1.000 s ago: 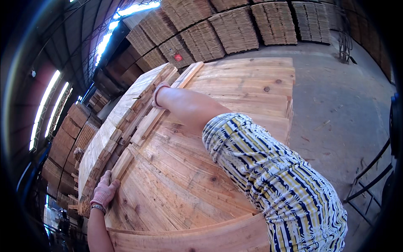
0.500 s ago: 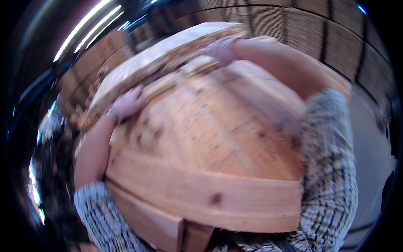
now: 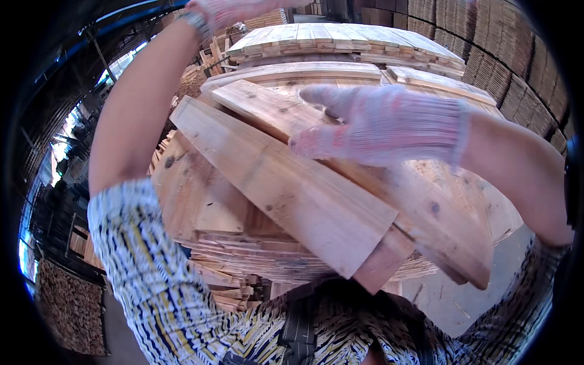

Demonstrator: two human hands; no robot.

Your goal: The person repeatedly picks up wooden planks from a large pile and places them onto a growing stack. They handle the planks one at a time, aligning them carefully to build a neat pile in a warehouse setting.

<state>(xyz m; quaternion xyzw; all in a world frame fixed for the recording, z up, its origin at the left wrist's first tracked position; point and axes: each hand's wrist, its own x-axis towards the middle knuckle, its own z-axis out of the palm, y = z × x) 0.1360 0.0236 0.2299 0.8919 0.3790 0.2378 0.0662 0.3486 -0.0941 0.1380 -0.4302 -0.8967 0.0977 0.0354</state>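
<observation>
Two pale, knotty softwood planks (image 3: pixel 292 188) lie slantwise across the middle of the view, one overlapping the other, their near ends pointing down toward your patterned yellow, black and white shirt (image 3: pixel 164 304). Your right hand (image 3: pixel 383 125), in a pinkish-white knitted work glove, lies flat on the upper face of the planks with fingers (image 3: pixel 316 146) stretched out toward your left; the palm presses on the wood rather than closing round it, and whether the thumb hooks under an edge cannot be told. Your left hand (image 3: pixel 225 9), also gloved, is raised to the top rim of the view at the end of a bare forearm with a wrist band (image 3: pixel 196 21); it is cut off there, so its grip cannot be told. Beneath the planks sits a wide layered stack of similar boards (image 3: pixel 255 258), and behind it a second flat-topped pile of planks (image 3: pixel 340 39). Tall walls of stacked timber (image 3: pixel 505 55) stand at upper right
</observation>
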